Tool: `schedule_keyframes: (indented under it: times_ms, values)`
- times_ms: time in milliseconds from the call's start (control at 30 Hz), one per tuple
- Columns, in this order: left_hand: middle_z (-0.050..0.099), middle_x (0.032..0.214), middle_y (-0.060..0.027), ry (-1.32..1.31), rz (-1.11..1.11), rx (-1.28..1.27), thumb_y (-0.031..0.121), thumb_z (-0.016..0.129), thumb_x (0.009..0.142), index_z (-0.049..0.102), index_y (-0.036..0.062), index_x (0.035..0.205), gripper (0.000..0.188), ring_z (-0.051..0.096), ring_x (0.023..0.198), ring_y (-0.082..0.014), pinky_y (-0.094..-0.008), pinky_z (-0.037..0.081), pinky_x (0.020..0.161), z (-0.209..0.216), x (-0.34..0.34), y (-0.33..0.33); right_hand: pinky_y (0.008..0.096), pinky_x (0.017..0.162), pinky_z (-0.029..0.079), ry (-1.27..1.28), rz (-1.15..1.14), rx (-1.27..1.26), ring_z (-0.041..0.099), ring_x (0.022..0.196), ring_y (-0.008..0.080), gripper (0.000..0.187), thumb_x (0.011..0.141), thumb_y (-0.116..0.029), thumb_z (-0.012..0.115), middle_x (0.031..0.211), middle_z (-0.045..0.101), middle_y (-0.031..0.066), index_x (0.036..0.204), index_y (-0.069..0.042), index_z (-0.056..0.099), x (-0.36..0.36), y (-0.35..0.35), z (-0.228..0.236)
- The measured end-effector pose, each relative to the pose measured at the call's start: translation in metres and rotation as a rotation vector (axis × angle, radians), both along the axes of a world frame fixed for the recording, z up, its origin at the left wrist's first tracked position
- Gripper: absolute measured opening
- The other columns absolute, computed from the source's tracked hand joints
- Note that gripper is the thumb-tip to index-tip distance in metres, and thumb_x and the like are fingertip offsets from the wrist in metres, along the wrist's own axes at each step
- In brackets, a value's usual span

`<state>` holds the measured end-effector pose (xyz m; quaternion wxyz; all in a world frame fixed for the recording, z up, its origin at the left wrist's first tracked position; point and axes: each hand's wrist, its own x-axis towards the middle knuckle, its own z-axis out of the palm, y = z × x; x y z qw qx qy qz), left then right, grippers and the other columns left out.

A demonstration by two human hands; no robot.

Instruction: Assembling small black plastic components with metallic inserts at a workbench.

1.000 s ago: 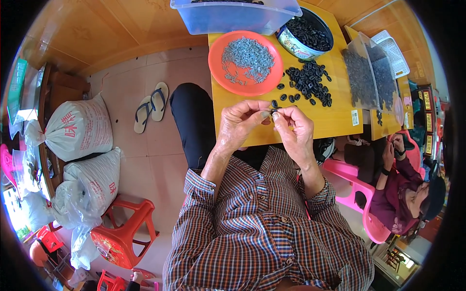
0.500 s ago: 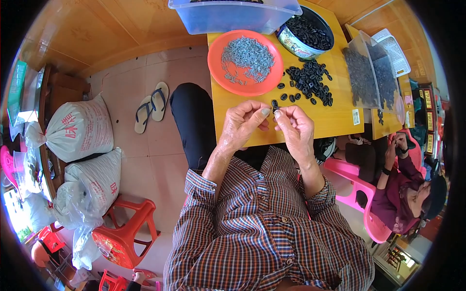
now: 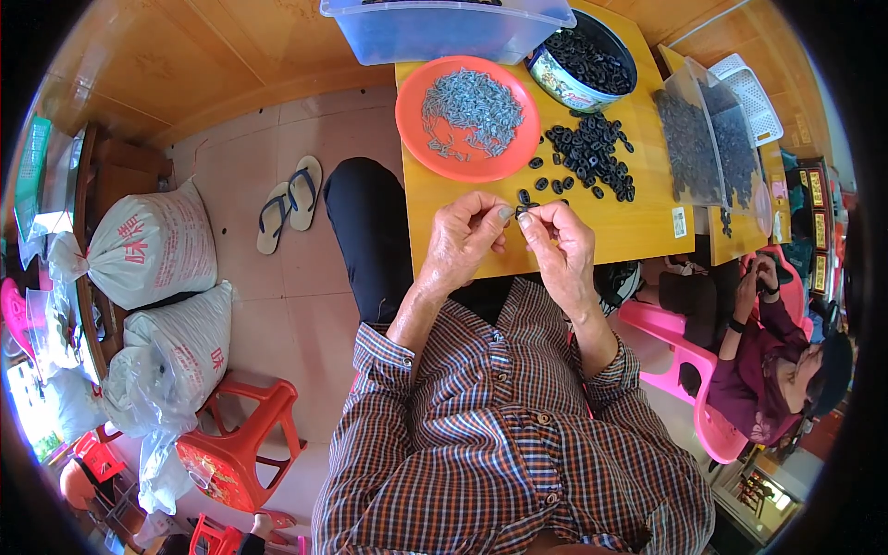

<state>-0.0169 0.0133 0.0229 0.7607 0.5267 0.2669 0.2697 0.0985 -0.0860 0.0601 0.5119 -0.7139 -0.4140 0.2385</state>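
Note:
My left hand [image 3: 465,233] and my right hand [image 3: 561,248] meet over the near edge of the yellow table, both closed in a pinch. Dark bits of a small black oval piece [image 3: 524,208] show between the fingertips, mostly at the right thumb and forefinger. Whatever the left fingertips pinch is too small to make out. Just beyond them spreads a loose pile of black oval pieces [image 3: 592,153], a few lying apart nearest my fingers. To the left of the pile, a red-orange plate [image 3: 413,139] carries many small silvery metal pins or screws [image 3: 474,106].
A round tin [image 3: 571,91] full of black pieces and a translucent bin [image 3: 416,37] stand at the back of the table [image 3: 638,227]. Clear boxes [image 3: 689,139] of dark parts are at right. A co-worker [image 3: 758,361] sits there. White sacks [image 3: 153,245] and a red stool [image 3: 245,444] stand left.
My right hand has shifted slightly left, its fingertips closer to the left ones. The black piece between them is more covered. The plate and pile stay where they were.

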Motion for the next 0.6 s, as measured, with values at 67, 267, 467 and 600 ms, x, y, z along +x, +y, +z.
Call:
schedule_keyframes:
  times_ms: [67, 267, 467, 600]
  values:
    - [0.059, 0.069, -0.0028, -0.006, 0.0, -0.007, 0.012, 0.058, 0.092, 0.06, -0.0042, 0.091, 0.016, 0.057, 0.06, -0.0081, -0.0224, 0.049, 0.057, 0.0002, 0.0, -0.0001, 0.0196, 0.051, 0.04, 0.019, -0.006, -0.007, 0.048, 0.058, 0.0031, 0.008, 0.089, -0.005, 0.061, 0.069, 0.056, -0.0002, 0.087, 0.002, 0.057, 0.0, -0.0002, 0.0]
    - [0.059, 0.069, -0.0025, -0.027, 0.001, 0.003, 0.01, 0.058, 0.092, 0.06, -0.004, 0.091, 0.014, 0.057, 0.06, -0.0081, -0.0222, 0.049, 0.058, 0.0, -0.0003, 0.0, 0.0191, 0.049, 0.037, 0.142, -0.029, -0.025, 0.044, 0.056, 0.0025, 0.01, 0.089, -0.007, 0.061, 0.064, 0.051, -0.0018, 0.084, 0.001, 0.056, -0.0017, 0.0008, 0.0022]
    - [0.059, 0.072, -0.0031, -0.051, -0.007, 0.022, 0.007, 0.057, 0.092, 0.06, -0.0043, 0.091, 0.011, 0.058, 0.061, -0.0085, -0.0221, 0.049, 0.058, -0.003, -0.0005, 0.0004, 0.0197, 0.048, 0.037, 0.21, -0.019, -0.049, 0.044, 0.055, 0.0031, 0.015, 0.09, -0.01, 0.061, 0.064, 0.051, -0.0016, 0.082, 0.001, 0.055, 0.0007, 0.0005, 0.0019]
    - [0.06, 0.073, -0.0035, -0.055, -0.023, 0.031, 0.005, 0.057, 0.092, 0.06, -0.0045, 0.09, 0.01, 0.058, 0.062, -0.0089, -0.0222, 0.05, 0.059, -0.0055, -0.0006, 0.0003, 0.0187, 0.054, 0.038, 0.252, 0.005, -0.125, 0.044, 0.06, 0.0038, 0.013, 0.09, -0.012, 0.06, 0.07, 0.054, -0.0006, 0.085, -0.001, 0.057, 0.0008, -0.0005, 0.0077]
